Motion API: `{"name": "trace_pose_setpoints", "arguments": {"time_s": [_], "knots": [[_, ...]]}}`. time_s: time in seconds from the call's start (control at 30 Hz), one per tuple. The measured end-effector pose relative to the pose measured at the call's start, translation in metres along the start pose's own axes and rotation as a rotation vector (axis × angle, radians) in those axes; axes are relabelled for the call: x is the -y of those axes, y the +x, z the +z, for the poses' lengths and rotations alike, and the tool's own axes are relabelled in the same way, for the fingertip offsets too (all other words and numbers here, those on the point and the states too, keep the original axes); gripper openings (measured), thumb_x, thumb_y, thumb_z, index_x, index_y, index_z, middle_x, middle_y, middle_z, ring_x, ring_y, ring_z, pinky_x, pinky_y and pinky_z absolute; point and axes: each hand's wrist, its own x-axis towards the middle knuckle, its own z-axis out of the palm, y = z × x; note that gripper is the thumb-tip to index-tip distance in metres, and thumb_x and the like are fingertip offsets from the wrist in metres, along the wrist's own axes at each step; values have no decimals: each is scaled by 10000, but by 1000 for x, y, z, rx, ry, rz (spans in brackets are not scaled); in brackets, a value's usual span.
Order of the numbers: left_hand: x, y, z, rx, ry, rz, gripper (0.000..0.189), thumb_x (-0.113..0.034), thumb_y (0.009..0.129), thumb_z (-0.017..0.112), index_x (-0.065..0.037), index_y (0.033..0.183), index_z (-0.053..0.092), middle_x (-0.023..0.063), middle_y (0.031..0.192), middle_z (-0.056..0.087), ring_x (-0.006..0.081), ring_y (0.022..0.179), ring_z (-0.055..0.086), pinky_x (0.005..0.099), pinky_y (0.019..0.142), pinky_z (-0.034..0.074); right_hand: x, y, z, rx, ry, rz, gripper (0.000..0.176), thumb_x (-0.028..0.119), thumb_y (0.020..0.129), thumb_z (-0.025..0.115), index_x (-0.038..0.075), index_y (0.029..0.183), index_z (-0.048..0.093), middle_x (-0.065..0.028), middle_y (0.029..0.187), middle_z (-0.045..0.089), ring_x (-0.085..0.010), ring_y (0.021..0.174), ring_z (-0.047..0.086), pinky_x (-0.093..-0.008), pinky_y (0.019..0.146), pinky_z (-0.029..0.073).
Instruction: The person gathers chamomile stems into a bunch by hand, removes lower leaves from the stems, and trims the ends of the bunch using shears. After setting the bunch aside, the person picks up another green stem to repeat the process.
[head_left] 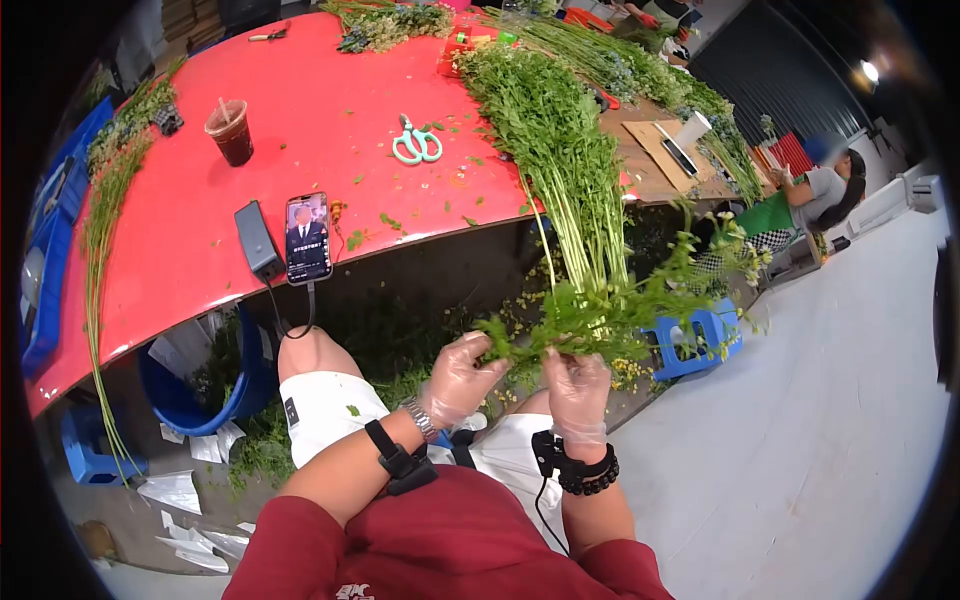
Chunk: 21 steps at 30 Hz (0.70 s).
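A leafy green stem with small pale flowers [650, 300] lies across both hands, above my lap. My left hand [463, 378], in a clear glove, has its fingers closed on the leafy left end. My right hand [577, 390], also gloved, pinches the same stem a little to the right. Just beyond them, a big bundle of green stems [560, 150] hangs over the table's front edge, its bare ends pointing towards me. Mint-green scissors [416, 143] rest on the red table [350, 100], surrounded by leaf scraps.
On the table are a phone [308, 238], a grey power bank [258, 240] and an iced drink [230, 133]. More stems [105, 220] lie at the left. Below are a blue bin [205, 420] and blue stool [698, 340]. A person [825, 190] sits at the right.
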Motion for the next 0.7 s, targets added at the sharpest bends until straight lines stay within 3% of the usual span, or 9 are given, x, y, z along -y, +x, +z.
{"name": "trace_pose_setpoints", "arguments": {"time_s": [0.13,0.23,0.4,0.43,0.47,0.53,0.57,0.67,0.7], "knots": [[25,-4,8,-55,-231,-142,204,-76,892,715,59,1033,660,85,861,655,119,765,578,306,687,484,-34,-4,-5,-71,220,39,165,44,956,717,-18,1108,729,-79,990,731,-111,836,649,-283,695,523],[19,4,-5,-157,-103,-419,414,-234,930,720,130,1113,650,178,909,743,176,781,675,362,734,542,-16,-2,-17,-166,349,27,174,-25,959,676,-9,1128,718,-63,1066,714,-126,896,645,-277,727,552],[98,12,-30,-266,303,-365,331,-193,894,713,82,1077,682,229,825,717,375,757,713,433,723,553,-13,4,-52,-188,423,5,159,-104,928,647,-13,1054,686,-78,1156,678,-146,929,648,-305,769,576],[111,13,-37,-163,362,-411,453,-233,878,730,74,1201,648,245,1072,711,392,909,714,443,819,562,-8,2,-55,-211,394,-44,203,-148,899,610,-8,1030,677,-83,1157,670,-165,931,652,-316,792,585],[104,13,-37,-161,358,-410,453,-233,878,730,74,1201,648,245,1072,711,392,909,714,443,819,562,-12,1,-57,-213,389,-45,203,-148,899,610,-8,1030,677,-83,1157,670,-165,931,652,-316,792,585],[64,13,-40,-21,717,-349,668,-242,874,738,83,1409,504,274,1427,533,399,1175,634,447,999,518,-22,-3,-61,-141,437,-129,148,17,995,639,25,1142,658,-61,1081,672,-168,904,661,-318,821,544],[39,18,-39,34,659,-405,793,-263,845,764,50,1488,422,242,1580,359,416,1322,530,456,1106,456,-21,-13,-59,-179,421,-51,164,13,993,626,32,1153,657,-67,1107,673,-179,960,656,-344,877,533],[-1,21,-27,43,476,90,763,-307,843,780,20,1459,469,247,1456,517,428,1323,516,495,1113,420,-38,-18,-58,-33,628,24,198,-3,988,606,28,1180,643,-77,1143,672,-177,1025,641,-349,931,515],[-13,23,-22,99,368,177,713,-343,880,760,-12,1453,494,231,1416,563,428,1309,518,491,1114,407,-31,-18,-55,18,632,5,201,135,1008,631,10,1166,637,-89,1122,673,-176,1015,626,-327,905,504]]}}
